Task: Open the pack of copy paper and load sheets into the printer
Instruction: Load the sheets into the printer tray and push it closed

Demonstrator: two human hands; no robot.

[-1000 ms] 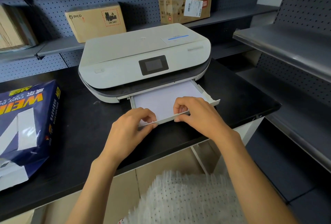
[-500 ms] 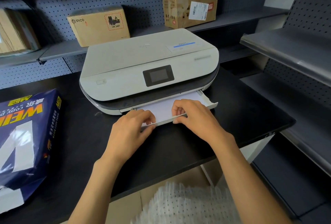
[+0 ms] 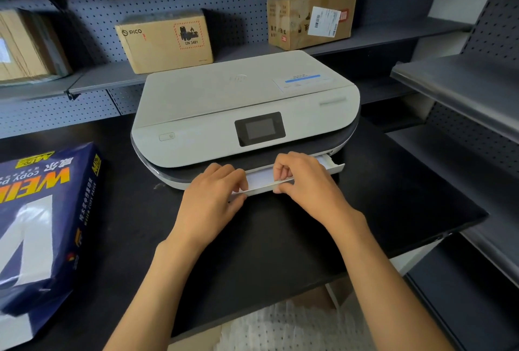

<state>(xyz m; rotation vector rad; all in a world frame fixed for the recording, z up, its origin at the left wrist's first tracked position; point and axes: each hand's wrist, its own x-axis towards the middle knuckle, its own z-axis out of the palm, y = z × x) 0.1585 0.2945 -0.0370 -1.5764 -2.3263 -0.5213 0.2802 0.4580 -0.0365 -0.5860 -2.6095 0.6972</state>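
A white printer with a dark screen sits on the black table. Its paper tray sticks out only a little at the front, with a strip of white sheets showing inside. My left hand pinches the tray's front lip near its left end. My right hand pinches the same lip further right. The blue pack of copy paper lies at the left of the table, its near end torn open.
Two cardboard boxes stand on the grey shelf behind the printer, a stack of cardboard at far left. Metal shelves jut out on the right. The table's front edge runs just below my forearms.
Both hands have pushed the tray back into the printer; far less of the sheets shows now. The pack has not moved.
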